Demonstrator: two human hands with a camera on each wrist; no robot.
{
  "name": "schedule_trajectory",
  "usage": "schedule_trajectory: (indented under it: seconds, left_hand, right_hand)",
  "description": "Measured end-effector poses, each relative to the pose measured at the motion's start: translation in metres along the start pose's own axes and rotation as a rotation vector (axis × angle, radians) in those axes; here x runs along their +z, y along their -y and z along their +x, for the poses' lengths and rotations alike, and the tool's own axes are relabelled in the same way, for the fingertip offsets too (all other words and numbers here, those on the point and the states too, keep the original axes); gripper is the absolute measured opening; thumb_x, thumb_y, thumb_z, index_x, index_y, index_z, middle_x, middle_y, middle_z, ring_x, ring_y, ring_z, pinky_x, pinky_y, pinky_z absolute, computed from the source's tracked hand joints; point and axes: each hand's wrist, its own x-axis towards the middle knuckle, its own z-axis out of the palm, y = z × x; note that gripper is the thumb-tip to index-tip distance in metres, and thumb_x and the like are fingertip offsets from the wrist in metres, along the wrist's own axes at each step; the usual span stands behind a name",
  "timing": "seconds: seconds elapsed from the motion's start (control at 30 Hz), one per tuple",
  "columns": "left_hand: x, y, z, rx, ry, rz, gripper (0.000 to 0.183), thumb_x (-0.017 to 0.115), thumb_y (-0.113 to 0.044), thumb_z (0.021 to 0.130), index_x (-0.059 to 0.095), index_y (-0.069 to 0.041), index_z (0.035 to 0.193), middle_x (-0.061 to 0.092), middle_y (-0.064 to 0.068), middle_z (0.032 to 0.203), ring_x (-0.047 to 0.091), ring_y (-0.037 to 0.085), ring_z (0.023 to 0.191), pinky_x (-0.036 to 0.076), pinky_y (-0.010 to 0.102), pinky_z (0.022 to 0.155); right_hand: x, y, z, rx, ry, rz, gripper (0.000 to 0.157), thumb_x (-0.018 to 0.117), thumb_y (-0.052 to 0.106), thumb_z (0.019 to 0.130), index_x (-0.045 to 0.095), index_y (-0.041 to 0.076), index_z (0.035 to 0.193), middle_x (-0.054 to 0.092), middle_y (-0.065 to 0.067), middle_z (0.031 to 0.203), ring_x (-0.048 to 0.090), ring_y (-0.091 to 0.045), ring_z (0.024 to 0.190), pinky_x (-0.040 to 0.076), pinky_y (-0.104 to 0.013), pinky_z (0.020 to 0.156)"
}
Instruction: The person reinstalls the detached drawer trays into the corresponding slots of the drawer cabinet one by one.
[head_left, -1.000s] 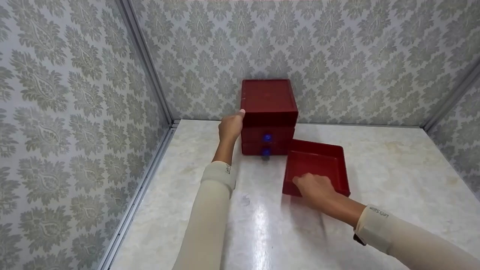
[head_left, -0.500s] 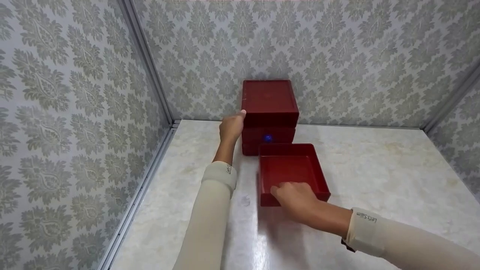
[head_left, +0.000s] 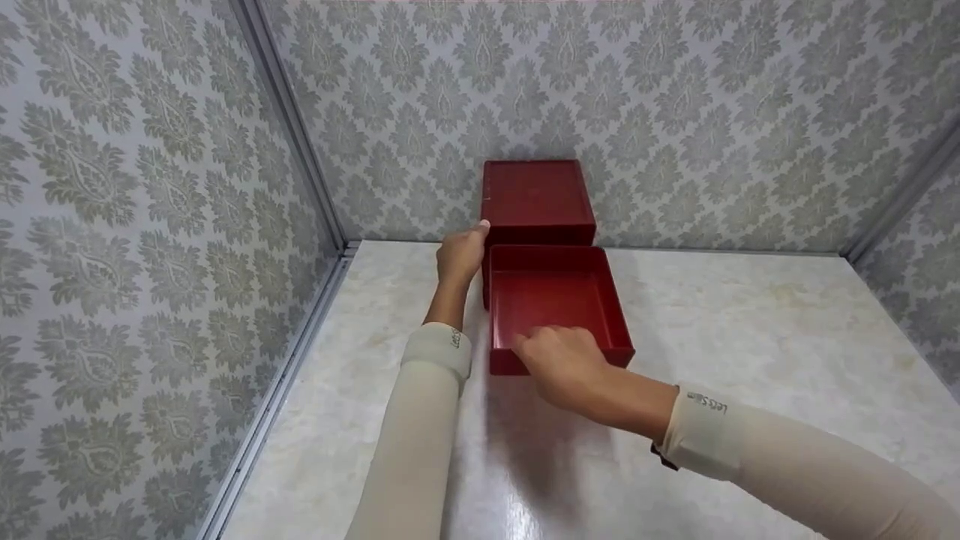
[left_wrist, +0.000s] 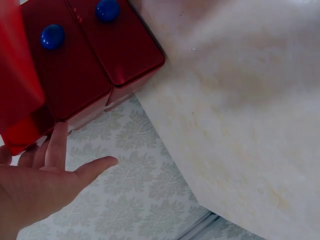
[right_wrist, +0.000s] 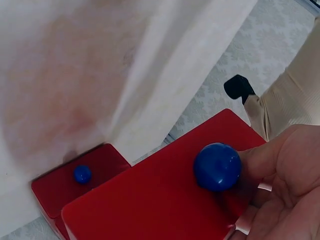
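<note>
A red drawer cabinet (head_left: pixel 536 191) stands against the back wall, its top slot uncovered. Two lower drawers with blue knobs (left_wrist: pixel 52 36) sit closed in it, as the left wrist view shows. My left hand (head_left: pixel 459 255) rests its extended fingers (left_wrist: pixel 56 145) against the cabinet's side, thumb apart from it. A shallow, empty red drawer (head_left: pixel 551 292) is raised before the top slot, level with it. My right hand (head_left: pixel 566 367) grips this drawer by its front panel, fingers over the rim and thumb (right_wrist: pixel 255 160) beside the blue knob (right_wrist: pixel 217 167).
Patterned wallpaper covers the back wall (head_left: pixel 420 97) and the left wall (head_left: pixel 150 247). A metal strip (head_left: pixel 292 352) runs along the left edge of the pale marbled tabletop (head_left: pixel 765 337). A black device (right_wrist: pixel 239 87) shows on the left sleeve.
My right hand has carried the drawer leftward, then up and toward the cabinet, from its right side to before the top slot. My left hand has stayed at the cabinet's side.
</note>
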Motion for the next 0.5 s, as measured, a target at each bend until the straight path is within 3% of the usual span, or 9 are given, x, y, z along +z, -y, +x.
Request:
schedule_trajectory:
  seconds: [0.5]
  left_hand:
    - [0.001,0.001,-0.002,0.016,-0.037,-0.023,0.054,0.054,-0.055,0.098,0.078,-0.010,0.117,0.067,0.010,0.136,0.058,0.032,0.131,0.045,0.046,0.109]
  right_hand:
    - [-0.002,-0.005,0.022,0.010,0.017,0.004,0.022,0.078,0.007,0.084,0.074,0.013,0.104,0.072,-0.010,0.086,0.068,-0.026,0.081,0.058,-0.048,0.066]
